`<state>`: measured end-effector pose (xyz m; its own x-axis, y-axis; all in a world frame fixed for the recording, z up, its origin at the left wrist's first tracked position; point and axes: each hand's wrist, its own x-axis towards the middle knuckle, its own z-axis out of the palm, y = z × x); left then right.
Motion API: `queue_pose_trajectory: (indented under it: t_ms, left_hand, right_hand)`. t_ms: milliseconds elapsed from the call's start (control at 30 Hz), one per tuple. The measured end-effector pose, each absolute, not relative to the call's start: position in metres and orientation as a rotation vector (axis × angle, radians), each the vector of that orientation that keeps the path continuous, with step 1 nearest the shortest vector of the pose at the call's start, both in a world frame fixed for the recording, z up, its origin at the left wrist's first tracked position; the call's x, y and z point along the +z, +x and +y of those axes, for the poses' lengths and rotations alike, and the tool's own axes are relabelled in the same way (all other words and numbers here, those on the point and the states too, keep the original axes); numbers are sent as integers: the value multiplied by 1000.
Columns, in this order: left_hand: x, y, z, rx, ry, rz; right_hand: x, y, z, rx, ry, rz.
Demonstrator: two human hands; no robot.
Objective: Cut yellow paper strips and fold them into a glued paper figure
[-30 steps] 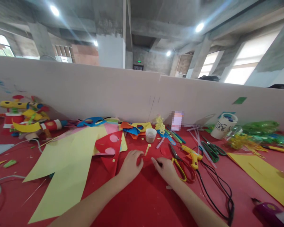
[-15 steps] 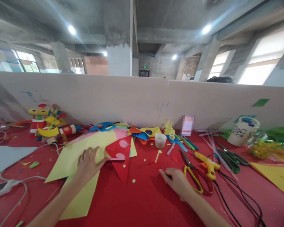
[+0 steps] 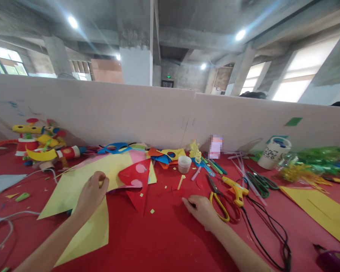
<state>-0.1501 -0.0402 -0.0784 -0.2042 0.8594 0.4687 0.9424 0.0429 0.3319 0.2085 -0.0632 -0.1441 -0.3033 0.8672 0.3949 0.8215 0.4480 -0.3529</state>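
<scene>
Table (image 3: 158,245), red, w/ craft bits all over. Pale yellow paper (image 3: 69,185) lies on the L side, under & around L hand (image 3: 93,189); its fingers are curled, tips together at the paper, can't tell if pinching it. R hand (image 3: 201,209) is low at the table, fingers loosely bent; can't tell if they hold anything. Scissors (image 3: 217,190) just beside R hand, then glue gun (image 3: 237,190). Red paper (image 3: 127,175) w/ pink circles & white cup (image 3: 184,164) btwn hands, farther back.
</scene>
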Motion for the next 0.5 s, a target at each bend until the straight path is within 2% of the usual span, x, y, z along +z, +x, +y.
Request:
queue_pose_trajectory:
  t_ms: [133,300,367,500]
  left_hand:
    - [-62,-142,-46,-756,-1987,-2034]
    - [-30,-97,-84,-823,-2008,-1569]
    - [-27,-73,-109,-830,-2236,-1321]
    - [-51,-31,-158,-495,-2840,-735]
  right_hand:
    - [-144,209,-63,106,-1415,-2180]
    - [-143,209,-64,135,-1423,-2184]
    - [-143,210,-65,151,-1427,-2180]
    - [-143,210,-65,183,-1427,-2159]
